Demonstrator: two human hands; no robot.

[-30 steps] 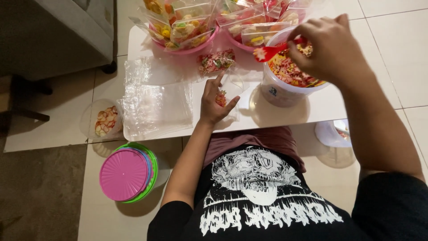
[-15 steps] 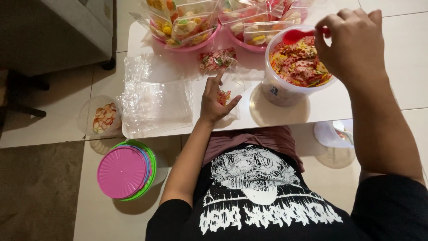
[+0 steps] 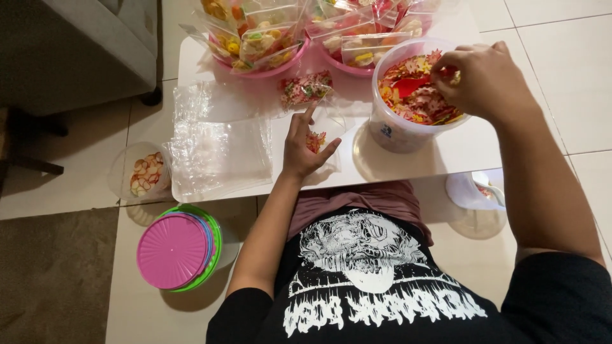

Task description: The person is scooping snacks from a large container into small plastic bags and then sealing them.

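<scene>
**Small bag, big spill risk**

Nearest, a stack of round lids [image 3: 175,250], pink on top, is seen on the floor. On the desk [image 3: 446,153], a small clear bag [image 3: 317,141] is propped open by the left hand [image 3: 305,148]; crackers could easily be scattered past it. Farther off, a red spoon [image 3: 411,86] is gripped by the right hand [image 3: 486,83] in the white tub [image 3: 398,130], round label low down. Pink bowls [image 3: 268,67] of filled bags are parked behind.

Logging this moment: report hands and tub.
Left hand holds small clear bag open. Right hand digs red spoon into snack tub. Nothing between them.
</scene>
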